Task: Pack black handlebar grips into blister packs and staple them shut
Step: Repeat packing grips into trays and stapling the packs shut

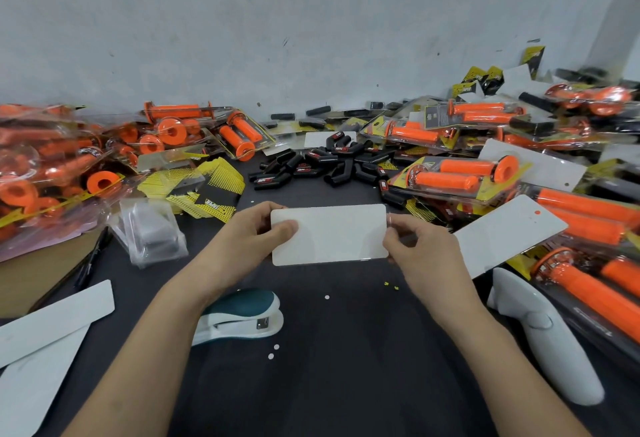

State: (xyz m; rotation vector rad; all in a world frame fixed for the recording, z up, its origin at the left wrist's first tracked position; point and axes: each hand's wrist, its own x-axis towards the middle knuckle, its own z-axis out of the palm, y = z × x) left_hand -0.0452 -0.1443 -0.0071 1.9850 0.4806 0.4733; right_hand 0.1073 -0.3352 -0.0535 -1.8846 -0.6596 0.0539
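I hold a white backing card [329,235], blank side up, above the dark table, at the middle of the view. My left hand [252,235] pinches its left end, thumb on top. My right hand [415,246] pinches its right end, where a thin clear plastic edge shows at the fingertips. A heap of black angled grips [329,166] with red labels lies just beyond the card. A teal and white stapler [239,315] lies under my left forearm. A stack of clear empty blister shells [149,228] sits to the left.
Packed orange grips pile up at the left [69,159] and right [467,173]. Yellow-black printed cards [204,187] lie left of the black heap. Loose white cards lie at lower left [52,325] and right [509,232]. A white handheld tool [547,339] lies at right.
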